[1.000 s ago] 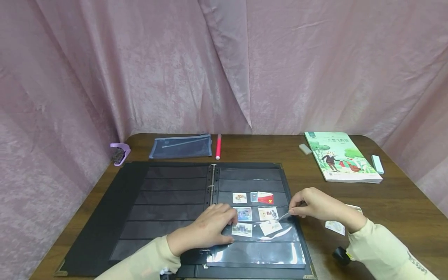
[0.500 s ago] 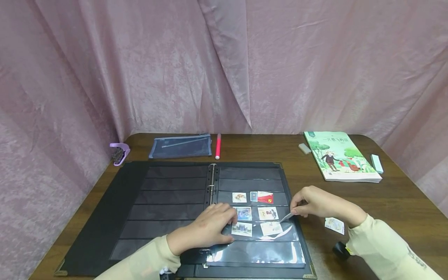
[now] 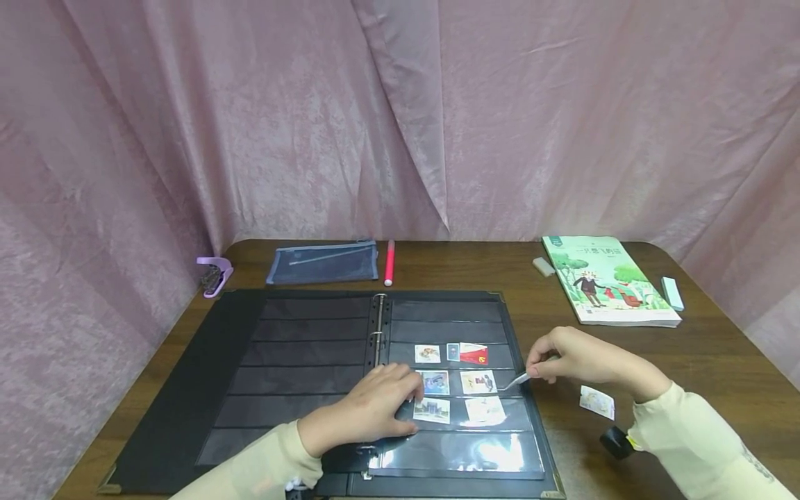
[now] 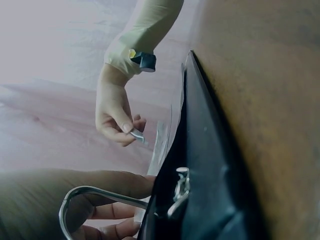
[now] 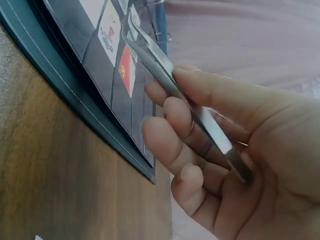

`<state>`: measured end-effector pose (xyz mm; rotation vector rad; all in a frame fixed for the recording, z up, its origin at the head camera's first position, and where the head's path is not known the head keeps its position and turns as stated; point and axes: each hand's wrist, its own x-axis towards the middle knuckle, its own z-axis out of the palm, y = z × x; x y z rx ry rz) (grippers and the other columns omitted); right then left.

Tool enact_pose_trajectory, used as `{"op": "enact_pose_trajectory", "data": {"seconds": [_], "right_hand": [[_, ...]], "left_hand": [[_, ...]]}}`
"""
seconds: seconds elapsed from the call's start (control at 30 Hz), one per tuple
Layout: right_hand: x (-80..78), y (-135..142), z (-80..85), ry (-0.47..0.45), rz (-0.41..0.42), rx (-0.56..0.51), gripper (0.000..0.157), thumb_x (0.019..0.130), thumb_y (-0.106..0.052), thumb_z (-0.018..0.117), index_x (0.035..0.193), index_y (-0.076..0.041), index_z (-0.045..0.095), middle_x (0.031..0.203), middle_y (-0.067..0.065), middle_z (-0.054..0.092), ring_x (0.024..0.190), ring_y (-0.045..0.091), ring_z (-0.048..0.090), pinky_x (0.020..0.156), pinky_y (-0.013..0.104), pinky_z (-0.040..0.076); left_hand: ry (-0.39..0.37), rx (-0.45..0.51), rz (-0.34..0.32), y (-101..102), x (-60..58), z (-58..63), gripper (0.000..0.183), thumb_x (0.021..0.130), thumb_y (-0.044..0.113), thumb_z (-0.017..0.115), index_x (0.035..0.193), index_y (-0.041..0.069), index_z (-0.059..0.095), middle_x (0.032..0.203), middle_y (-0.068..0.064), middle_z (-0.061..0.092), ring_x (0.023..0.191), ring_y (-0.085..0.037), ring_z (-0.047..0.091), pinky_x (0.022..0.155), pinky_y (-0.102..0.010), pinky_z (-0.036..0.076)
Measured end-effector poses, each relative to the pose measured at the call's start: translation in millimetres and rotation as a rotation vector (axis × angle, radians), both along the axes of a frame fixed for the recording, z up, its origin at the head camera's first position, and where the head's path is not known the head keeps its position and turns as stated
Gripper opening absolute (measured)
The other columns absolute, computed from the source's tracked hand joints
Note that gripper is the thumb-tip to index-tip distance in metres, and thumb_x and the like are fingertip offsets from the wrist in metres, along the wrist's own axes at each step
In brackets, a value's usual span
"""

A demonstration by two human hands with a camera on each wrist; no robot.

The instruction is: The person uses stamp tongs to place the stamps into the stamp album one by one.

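Silver tweezers with bent tips are pinched in my right hand, at the right edge of the stamp album. Nothing is visible between the tips. Just below them, a pale stamp lies slightly tilted in a clear pocket strip. To its left is a landscape stamp, with several more stamps in the rows above, one a red stamp. My left hand rests on the page near the binder rings, beside the left stamps. In the left wrist view, a metal ring crosses before that hand.
A loose stamp lies on the table by my right wrist. Behind the album are a blue pouch and a pink marker. A purple hole punch sits left, a green book and an eraser right.
My right hand has drawn back to the right with the tweezers, their tips leaving the pale stamp. That stamp has shifted slightly right and stays on the page. The left hand keeps its place.
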<state>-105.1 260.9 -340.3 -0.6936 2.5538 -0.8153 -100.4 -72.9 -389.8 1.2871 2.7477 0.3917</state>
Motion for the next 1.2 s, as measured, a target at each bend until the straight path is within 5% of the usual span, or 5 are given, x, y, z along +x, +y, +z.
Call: {"op": "enact_pose_trajectory", "data": {"seconds": [0.4, 0.6, 0.8, 1.2], "right_hand": [[13.0, 11.6, -9.3, 0.140, 0.015, -0.131, 0.013, 0.085, -0.024, 0.060, 0.090, -0.016, 0.069, 0.070, -0.002, 0.062, 0.060, 0.000, 0.054, 0.054, 0.019, 0.044], [19.2, 18.2, -9.6, 0.192, 0.005, -0.176, 0.014, 0.085, -0.018, 0.059, 0.095, -0.014, 0.068, 0.072, -0.003, 0.061, 0.063, 0.008, 0.056, 0.055, 0.020, 0.044], [25.6, 26.2, -7.4, 0.236, -0.024, -0.181, 0.015, 0.085, -0.015, 0.059, 0.097, -0.014, 0.067, 0.076, -0.004, 0.062, 0.067, 0.001, 0.055, 0.058, 0.020, 0.045], [47.1, 74.6, -20.7, 0.106, -0.134, -0.270, 0.013, 0.088, -0.002, 0.052, 0.096, 0.002, 0.061, 0.073, -0.002, 0.065, 0.064, 0.004, 0.059, 0.051, 0.023, 0.046]], "left_hand": [[0.010, -0.025, -0.016, -6.9, 5.6, 5.1, 0.038, 0.071, 0.038, 0.072, 0.102, 0.022, 0.055, 0.093, 0.010, 0.049, 0.084, -0.005, 0.041, 0.078, -0.024, 0.037], [0.034, -0.036, -0.065, -9.4, 17.6, 12.0, 0.039, 0.071, 0.037, 0.072, 0.103, 0.021, 0.056, 0.092, 0.010, 0.050, 0.084, -0.004, 0.042, 0.078, -0.023, 0.040], [0.049, -0.097, -0.069, -11.5, 30.5, 15.4, 0.040, 0.070, 0.038, 0.073, 0.102, 0.022, 0.057, 0.092, 0.010, 0.052, 0.085, -0.003, 0.046, 0.078, -0.023, 0.042], [0.050, -0.116, -0.005, -6.1, 41.5, 14.1, 0.037, 0.068, 0.039, 0.073, 0.095, 0.020, 0.058, 0.089, 0.009, 0.054, 0.086, -0.005, 0.049, 0.084, -0.027, 0.043]]}}
